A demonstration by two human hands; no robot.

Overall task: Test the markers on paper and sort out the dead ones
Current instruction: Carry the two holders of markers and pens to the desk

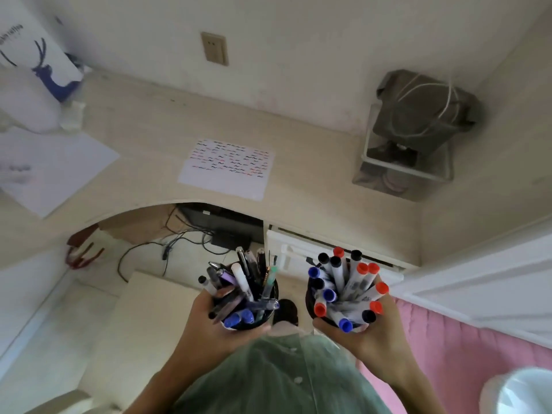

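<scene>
Head view showed us standing back from the bench (313,162), holding one cup in each hand close to our body. Our left hand (206,321) had its fingers curled around a dark cup of mixed pens (245,294), which held assorted pens and a few blue-capped markers. Our right hand (370,333) had its fingers curled around a second cup of markers (346,291), whose white barrels carried red, blue and black caps. Both cups stood roughly upright, side by side and apart from each other. On the bench, well ahead of the cups, lay a test sheet (227,171) covered in short red, black and blue squiggles on its upper part. A larger sheet of paper (56,171) lay at the left end of the bench, and a wire basket (406,171) sat at the right end.
</scene>
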